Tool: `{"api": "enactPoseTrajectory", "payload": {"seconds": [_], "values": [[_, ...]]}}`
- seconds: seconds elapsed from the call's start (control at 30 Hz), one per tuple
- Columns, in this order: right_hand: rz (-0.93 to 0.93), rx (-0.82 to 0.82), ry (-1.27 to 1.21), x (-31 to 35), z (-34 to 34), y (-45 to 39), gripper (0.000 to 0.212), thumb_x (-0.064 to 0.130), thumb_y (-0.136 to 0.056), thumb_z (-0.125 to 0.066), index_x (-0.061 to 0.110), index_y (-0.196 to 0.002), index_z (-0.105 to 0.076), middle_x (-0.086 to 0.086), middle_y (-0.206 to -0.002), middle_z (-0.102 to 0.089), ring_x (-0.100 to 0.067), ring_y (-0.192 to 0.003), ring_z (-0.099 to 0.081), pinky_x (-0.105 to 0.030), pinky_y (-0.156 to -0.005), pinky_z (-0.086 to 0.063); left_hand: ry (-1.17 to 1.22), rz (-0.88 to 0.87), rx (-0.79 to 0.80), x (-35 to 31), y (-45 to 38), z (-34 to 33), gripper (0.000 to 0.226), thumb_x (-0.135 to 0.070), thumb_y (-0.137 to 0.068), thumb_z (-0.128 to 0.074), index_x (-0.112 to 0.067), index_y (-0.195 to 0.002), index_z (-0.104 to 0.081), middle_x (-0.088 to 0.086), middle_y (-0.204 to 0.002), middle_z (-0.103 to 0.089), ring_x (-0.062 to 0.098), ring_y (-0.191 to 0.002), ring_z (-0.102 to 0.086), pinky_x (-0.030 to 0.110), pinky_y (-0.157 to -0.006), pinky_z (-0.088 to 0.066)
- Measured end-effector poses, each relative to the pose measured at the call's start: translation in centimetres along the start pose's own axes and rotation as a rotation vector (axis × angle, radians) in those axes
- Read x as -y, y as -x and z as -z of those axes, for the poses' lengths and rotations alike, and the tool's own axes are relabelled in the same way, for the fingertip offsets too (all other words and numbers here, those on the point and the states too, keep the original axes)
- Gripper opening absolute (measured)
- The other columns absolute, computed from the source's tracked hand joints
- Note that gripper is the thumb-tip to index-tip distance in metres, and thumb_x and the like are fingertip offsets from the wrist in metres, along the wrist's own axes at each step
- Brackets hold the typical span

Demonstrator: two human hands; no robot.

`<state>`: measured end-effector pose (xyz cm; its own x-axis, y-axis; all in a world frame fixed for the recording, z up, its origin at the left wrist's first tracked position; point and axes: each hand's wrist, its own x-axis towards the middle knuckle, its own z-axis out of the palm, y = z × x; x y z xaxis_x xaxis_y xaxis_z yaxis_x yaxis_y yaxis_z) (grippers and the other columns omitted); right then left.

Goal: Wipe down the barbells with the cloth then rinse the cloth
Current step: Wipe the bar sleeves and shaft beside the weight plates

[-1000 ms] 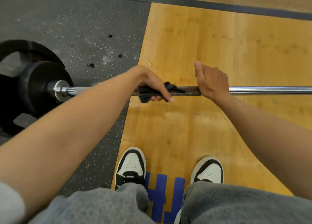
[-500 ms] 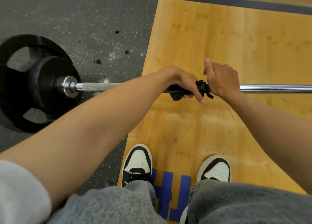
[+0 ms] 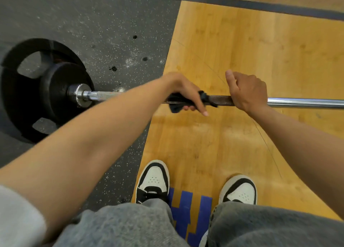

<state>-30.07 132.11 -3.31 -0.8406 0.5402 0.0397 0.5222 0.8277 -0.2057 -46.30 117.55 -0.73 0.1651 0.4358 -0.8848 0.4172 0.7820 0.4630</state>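
A steel barbell [image 3: 305, 103] runs left to right across the floor in front of me, with black weight plates [image 3: 44, 97] on its left end. My left hand [image 3: 184, 92] grips a dark cloth [image 3: 204, 97] wrapped around the bar's shaft. A corner of the cloth hangs below the fingers. To its right, my right hand [image 3: 247, 92] is curled over the bar with the thumb raised, a short darker stretch of shaft showing between the two hands.
The plates rest on grey speckled rubber flooring [image 3: 111, 32]; the bar's middle lies over a wooden platform [image 3: 260, 51]. My two black-and-white shoes [image 3: 154, 179] stand just behind the bar, with blue markings [image 3: 186, 207] on the wood between them.
My left hand slid the cloth right along the bar up to my right hand, then back left a little, opening a gap between the hands. The right hand keeps its grip.
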Motion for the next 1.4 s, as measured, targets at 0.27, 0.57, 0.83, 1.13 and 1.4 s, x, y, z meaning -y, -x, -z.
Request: {"api": "enactPoseTrajectory", "payload": {"seconds": [0.27, 0.57, 0.83, 1.13, 1.4], "values": [[-0.028, -0.003, -0.055, -0.2, 0.2, -0.4, 0.083, 0.07, -0.096, -0.003, 0.014, -0.08, -0.062, -0.01, -0.073, -0.063, -0.037, -0.069, -0.056, -0.041, -0.065, -0.039, 0.032, -0.047, 0.033, -3.1, -2.6, 0.3, 0.042, -0.041, -0.081, -0.087, -0.015, -0.096, -0.057, -0.003, -0.071, -0.053, 0.012, -0.06, -0.053, 0.033, -0.068, -0.049], [-0.041, 0.019, -0.03, 0.0, 0.1, -0.3, 0.078, 0.066, -0.099, -0.003, 0.016, -0.077, -0.058, -0.011, -0.069, -0.06, -0.037, -0.067, -0.055, -0.041, -0.067, -0.04, -0.128, 0.022, -0.225, 9.4, 6.7, 0.2, 0.048, -0.056, -0.076, -0.084, -0.014, -0.075, -0.06, 0.003, -0.062, -0.06, 0.02, -0.056, -0.054, 0.028, -0.062, -0.051], [-0.046, 0.053, 0.005, 0.0, 0.4, -0.3, 0.076, 0.057, -0.104, -0.006, 0.012, -0.085, -0.063, -0.014, -0.077, -0.065, -0.04, -0.071, -0.058, -0.044, -0.068, -0.047, -0.282, -0.154, -0.685, -1.3, 0.3, -4.4, 0.094, -0.104, -0.071, -0.022, -0.018, -0.064, -0.06, 0.004, -0.069, -0.073, 0.021, -0.06, -0.068, 0.035, -0.067, -0.051], [-0.071, 0.113, 0.127, -0.5, 0.6, -0.7, 0.069, 0.051, -0.104, -0.006, 0.015, -0.086, -0.062, -0.012, -0.075, -0.062, -0.039, -0.072, -0.055, -0.042, -0.071, -0.04, -0.52, -0.013, -1.221, 10.3, 3.5, -4.2, 0.089, -0.077, -0.096, -0.002, -0.016, -0.064, -0.058, -0.001, -0.056, -0.054, 0.02, -0.052, -0.053, 0.029, -0.052, -0.03], [0.21, 0.508, 0.003, 8.9, 2.6, -1.3, 0.049, 0.058, -0.105, -0.007, 0.026, -0.091, -0.041, -0.008, -0.092, -0.055, -0.032, -0.087, -0.051, -0.049, -0.082, -0.043, -0.386, 0.11, -1.495, 15.4, 6.2, -5.7, 0.078, -0.073, -0.096, -0.002, -0.018, -0.057, -0.041, -0.004, -0.05, -0.043, 0.025, -0.05, -0.049, 0.031, -0.054, -0.03]]}}
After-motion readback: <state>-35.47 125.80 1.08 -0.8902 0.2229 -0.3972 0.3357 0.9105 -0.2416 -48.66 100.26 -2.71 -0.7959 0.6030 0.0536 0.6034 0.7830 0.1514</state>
